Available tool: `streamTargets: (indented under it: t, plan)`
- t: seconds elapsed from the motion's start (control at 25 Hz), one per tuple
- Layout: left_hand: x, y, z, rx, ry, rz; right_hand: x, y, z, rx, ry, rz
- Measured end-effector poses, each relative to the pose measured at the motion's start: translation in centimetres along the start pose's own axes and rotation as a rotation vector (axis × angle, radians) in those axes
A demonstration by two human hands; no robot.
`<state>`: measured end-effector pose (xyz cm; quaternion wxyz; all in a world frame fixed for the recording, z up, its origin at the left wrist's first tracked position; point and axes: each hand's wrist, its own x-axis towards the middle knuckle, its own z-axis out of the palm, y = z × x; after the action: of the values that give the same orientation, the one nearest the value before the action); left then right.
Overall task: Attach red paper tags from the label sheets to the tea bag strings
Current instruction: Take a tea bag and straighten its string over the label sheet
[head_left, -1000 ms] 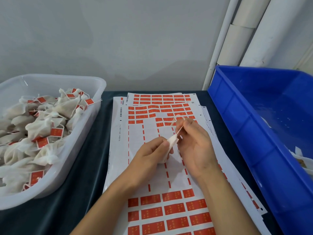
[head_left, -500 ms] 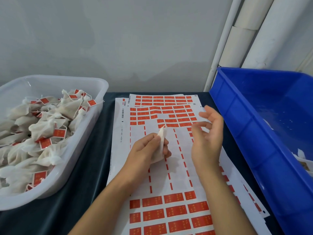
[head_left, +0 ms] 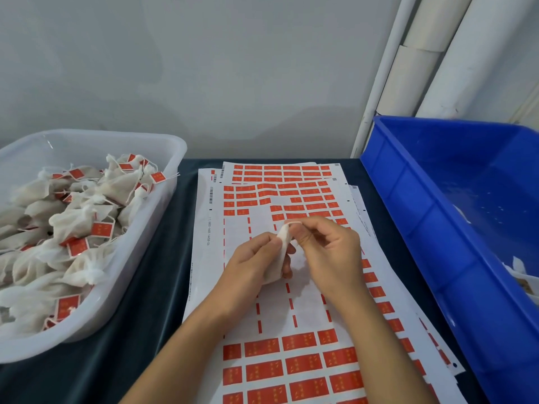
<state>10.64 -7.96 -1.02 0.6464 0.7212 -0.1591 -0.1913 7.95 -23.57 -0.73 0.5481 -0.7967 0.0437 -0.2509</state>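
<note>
A small white tea bag [head_left: 280, 252] stands upright in my left hand [head_left: 253, 263], which grips it above the middle of the label sheets [head_left: 294, 313]. My right hand [head_left: 326, 252] has come in from the right and pinches the tea bag's top edge with thumb and forefinger. The string is too thin to make out. Red tags [head_left: 297, 342] fill the near rows and the far rows [head_left: 291, 196] of the top sheet; the band between is mostly peeled bare.
A translucent white tub [head_left: 140, 275] at the left holds several tagged tea bags [head_left: 87, 228]. A blue plastic crate [head_left: 437, 228] stands at the right, with a few bags at its near right corner. White pipes rise behind it. Dark cloth covers the table.
One second ago my right hand pulled a string from the bag; half a second ago it was lifted away, open. Now it is back, pinching the bag's top.
</note>
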Motion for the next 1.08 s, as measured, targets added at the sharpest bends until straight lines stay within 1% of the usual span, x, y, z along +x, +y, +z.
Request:
streamTargets:
  t: [0.16,0.28,0.36,0.44,0.52,0.64,0.76,0.84,0.96,1.08]
  plan:
    - [0.0,-0.2,0.0,0.092,-0.020,-0.020,0.0,-0.3,0.0,0.037,0.118,0.007]
    - [0.0,-0.1,0.1,0.135,-0.057,0.019,0.1,-0.3,-0.2,0.003,0.221,-0.024]
    - [0.0,-0.1,0.2,0.171,-0.093,0.053,0.1,-0.1,-0.3,0.006,0.253,-0.028]
    - [0.0,-0.1,0.3,0.168,-0.108,0.077,0.1,0.0,-0.2,0.014,0.223,0.003]
    - [0.0,0.0,0.0,0.104,-0.085,0.074,0.2,0.2,-0.2,0.001,0.162,0.029]
    - [0.0,0.1,-0.6,-0.114,-0.042,0.058,0.3,0.7,-0.1,-0.056,0.070,0.044]
    - [0.2,0.0,-1.2,-0.311,-0.012,0.062,0.1,0.8,0.4,-0.150,-0.017,0.010]
    - [0.3,0.2,-1.2,-0.364,0.017,0.062,-0.2,0.9,0.7,-0.258,-0.061,-0.075]
    - [0.5,0.5,-1.0,-0.386,0.098,0.025,-0.5,0.8,0.7,-0.428,-0.128,-0.259]
    - [0.7,0.4,-0.8,-0.338,0.169,0.019,-0.5,0.8,0.6,-0.522,-0.121,-0.412]
